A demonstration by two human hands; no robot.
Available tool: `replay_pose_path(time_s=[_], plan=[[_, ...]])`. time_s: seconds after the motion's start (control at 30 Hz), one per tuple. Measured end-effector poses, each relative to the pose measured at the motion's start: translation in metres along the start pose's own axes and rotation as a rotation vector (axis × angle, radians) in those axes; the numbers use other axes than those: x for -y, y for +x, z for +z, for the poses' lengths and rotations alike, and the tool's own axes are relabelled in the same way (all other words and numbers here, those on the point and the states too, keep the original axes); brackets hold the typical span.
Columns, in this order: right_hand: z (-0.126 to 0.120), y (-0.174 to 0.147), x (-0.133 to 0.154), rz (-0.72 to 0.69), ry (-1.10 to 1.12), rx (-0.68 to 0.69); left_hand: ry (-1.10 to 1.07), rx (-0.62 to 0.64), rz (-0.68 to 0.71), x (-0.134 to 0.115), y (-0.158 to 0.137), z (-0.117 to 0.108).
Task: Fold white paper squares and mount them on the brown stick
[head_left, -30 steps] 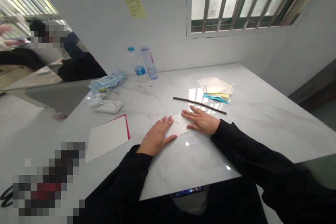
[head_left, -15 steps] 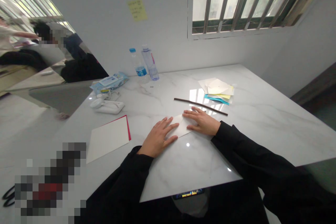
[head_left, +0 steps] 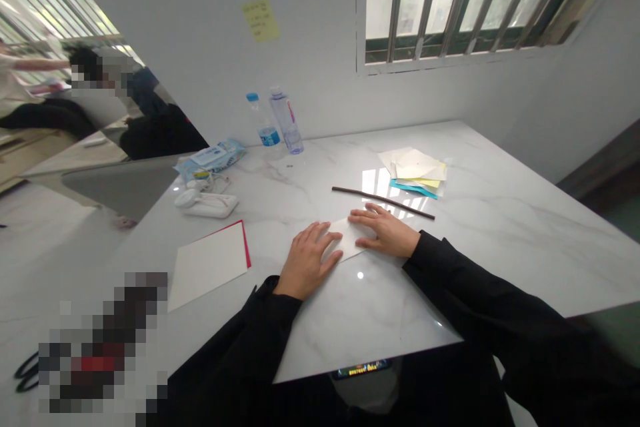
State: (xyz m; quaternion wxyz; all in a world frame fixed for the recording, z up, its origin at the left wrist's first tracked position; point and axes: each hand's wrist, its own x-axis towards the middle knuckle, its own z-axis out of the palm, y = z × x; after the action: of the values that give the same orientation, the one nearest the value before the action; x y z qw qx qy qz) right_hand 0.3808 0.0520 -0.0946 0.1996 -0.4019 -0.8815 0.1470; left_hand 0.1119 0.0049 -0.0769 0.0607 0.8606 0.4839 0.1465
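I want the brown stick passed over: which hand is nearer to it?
Right. The right hand lies flat on the white paper just below the stick; the left hand is farther away, lower left.

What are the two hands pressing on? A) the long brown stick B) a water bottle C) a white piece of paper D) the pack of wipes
C: the left hand and the right hand both lie flat on the white piece of paper, with the long brown stick lying apart behind them.
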Motion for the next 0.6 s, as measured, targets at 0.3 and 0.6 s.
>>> replay_pose_path(time_s=[0.3, 0.6], plan=[[-0.002, 0.000, 0.003, -0.004, -0.014, -0.008, -0.079, 0.023, 0.030, -0.001, 0.001, 0.005], [-0.019, -0.001, -0.009, -0.077, 0.088, -0.036, -0.142, -0.015, 0.034, 0.005, 0.002, 0.009]])
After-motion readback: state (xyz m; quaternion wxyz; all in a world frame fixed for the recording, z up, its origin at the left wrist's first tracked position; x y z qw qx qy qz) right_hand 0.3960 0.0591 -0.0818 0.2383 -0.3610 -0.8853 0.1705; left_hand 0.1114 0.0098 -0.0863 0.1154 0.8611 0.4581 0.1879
